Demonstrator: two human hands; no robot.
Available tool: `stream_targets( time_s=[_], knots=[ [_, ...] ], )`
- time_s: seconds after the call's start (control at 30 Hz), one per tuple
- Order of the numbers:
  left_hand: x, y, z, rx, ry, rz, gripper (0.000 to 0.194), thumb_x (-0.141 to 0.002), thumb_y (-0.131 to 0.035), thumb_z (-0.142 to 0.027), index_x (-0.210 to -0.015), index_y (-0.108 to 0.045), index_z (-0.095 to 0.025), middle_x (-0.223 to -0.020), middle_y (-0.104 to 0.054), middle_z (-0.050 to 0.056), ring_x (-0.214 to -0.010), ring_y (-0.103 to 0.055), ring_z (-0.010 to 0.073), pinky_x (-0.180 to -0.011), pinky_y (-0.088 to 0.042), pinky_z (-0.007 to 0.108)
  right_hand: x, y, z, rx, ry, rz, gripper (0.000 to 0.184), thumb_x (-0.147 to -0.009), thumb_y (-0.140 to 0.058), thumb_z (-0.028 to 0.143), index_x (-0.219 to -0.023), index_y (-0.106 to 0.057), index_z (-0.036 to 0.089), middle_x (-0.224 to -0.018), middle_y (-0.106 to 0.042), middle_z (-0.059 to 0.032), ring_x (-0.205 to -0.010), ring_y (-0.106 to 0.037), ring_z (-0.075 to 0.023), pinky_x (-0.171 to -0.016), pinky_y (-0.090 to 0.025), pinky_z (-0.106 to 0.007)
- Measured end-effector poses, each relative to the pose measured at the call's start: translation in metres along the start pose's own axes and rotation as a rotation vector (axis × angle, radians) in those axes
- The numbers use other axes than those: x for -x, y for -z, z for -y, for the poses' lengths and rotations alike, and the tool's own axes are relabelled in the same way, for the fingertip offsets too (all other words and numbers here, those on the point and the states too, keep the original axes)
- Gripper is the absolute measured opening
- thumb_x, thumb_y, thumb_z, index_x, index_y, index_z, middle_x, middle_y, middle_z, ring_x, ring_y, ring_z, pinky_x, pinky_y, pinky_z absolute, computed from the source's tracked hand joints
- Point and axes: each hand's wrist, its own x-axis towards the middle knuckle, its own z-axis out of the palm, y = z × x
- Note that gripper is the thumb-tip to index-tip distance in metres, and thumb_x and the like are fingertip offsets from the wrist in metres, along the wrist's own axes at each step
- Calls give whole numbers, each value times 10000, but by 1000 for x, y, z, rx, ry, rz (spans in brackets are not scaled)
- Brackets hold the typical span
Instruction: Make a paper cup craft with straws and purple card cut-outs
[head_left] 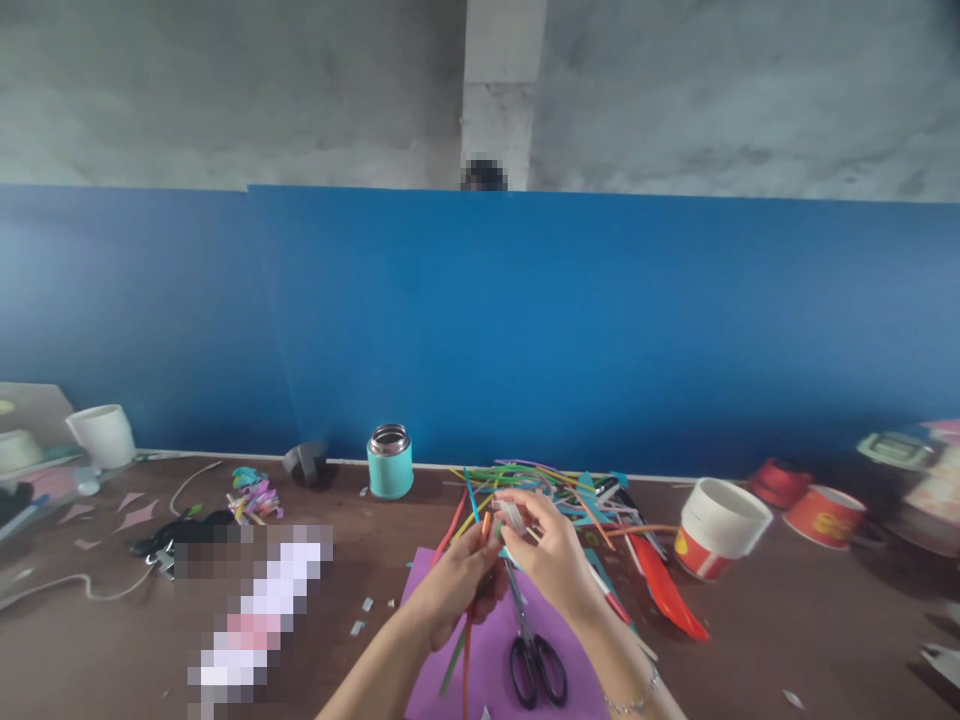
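Several thin coloured strips, among them an orange strip (pixel 468 660) and a green strip (pixel 453 664), hang down from my left hand (pixel 466 580), whose fingers are closed around them. My right hand (pixel 553 548) is raised just beside it, fingers bent, pinching a small whitish, semi-clear piece (pixel 512 517) that looks like tape; its exact kind is unclear. The two hands nearly touch at the strips' upper ends. Below them, black-handled scissors (pixel 534 660) lie on a purple sheet (pixel 495 690), blades pointing away and partly behind my hands.
Behind my hands lies a pile of coloured strips (pixel 547 480). A turquoise jar (pixel 390 470) stands at the back. To the right are a red packet (pixel 664 590), stacked paper cups (pixel 712 530) and a red cup (pixel 825 518). A blue partition (pixel 525 320) borders the table; a head shows above it.
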Motion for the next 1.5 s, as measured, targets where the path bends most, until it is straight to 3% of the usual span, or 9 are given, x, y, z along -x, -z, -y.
stream_targets(
  time_s=[0.13,0.3,0.47,0.63,0.83,1.03,1.17,1.33,1.5],
  knots=[
    [-1,3,1,27,21,11,361,-788,-501,-554,-826,-414,-206,-514,-476,-84,-291,-260,24,-295,-153,168,1,1,2,46,32,35,347,-699,-534,139,-1013,-652,231,-956,-664,-54,-846,-605,-206,-790,-481,-336],
    [0,2,1,-1,14,4,386,-792,-488,-579,-839,-426,-201,-522,-462,-86,-318,-244,18,-311,-133,164,-4,-1,2,-180,-102,46,301,-694,-585,187,-992,-624,191,-942,-687,-70,-862,-638,-223,-780,-490,-336],
    [2,2,2,-33,-10,87,412,-809,-472,-562,-851,-493,-153,-525,-507,-48,-339,-347,37,-334,-237,175,-5,3,3,-383,-241,105,298,-659,-632,209,-952,-600,166,-738,-670,-24,-691,-632,-179,-657,-486,-294],
    [4,6,1,31,48,161,426,-799,-512,-510,-954,-528,-114,-527,-535,-34,-364,-445,73,-352,-334,191,-5,5,5,-431,-257,85,329,-651,-673,247,-961,-602,161,-695,-647,-7,-656,-613,-164,-626,-470,-280],
    [5,3,-3,73,17,159,417,-806,-501,-503,-956,-516,-114,-484,-517,-47,-297,-389,56,-295,-289,168,-4,2,4,-291,-139,40,335,-695,-659,299,-1000,-605,173,-820,-695,-58,-783,-651,-217,-728,-493,-334],
    [4,3,-3,131,-1,128,353,-808,-493,-514,-830,-460,-163,-479,-518,-51,-265,-375,53,-273,-277,165,2,-1,1,-87,64,14,317,-749,-587,206,-1065,-609,221,-995,-666,-72,-875,-636,-215,-782,-507,-346],
    [3,4,-2,140,-2,133,348,-803,-506,-511,-787,-457,-167,-509,-526,-47,-250,-325,30,-262,-230,165,4,0,5,6,129,10,325,-741,-579,167,-1054,-622,242,-1000,-652,-58,-852,-623,-198,-779,-501,-332],
    [2,7,-2,93,13,59,390,-759,-534,-556,-783,-439,-178,-560,-519,-59,-270,-308,13,-279,-180,166,1,3,6,14,92,5,325,-758,-583,220,-1082,-604,235,-999,-650,-61,-867,-609,-204,-786,-480,-328],
    [1,10,-5,-100,22,-89,402,-778,-465,-579,-842,-459,-183,-550,-462,-81,-334,-251,19,-330,-124,169,-3,7,4,-38,-59,133,232,-844,-484,355,-854,-636,180,-627,-585,-4,-576,-542,-142,-537,-411,-230]
  ],
)
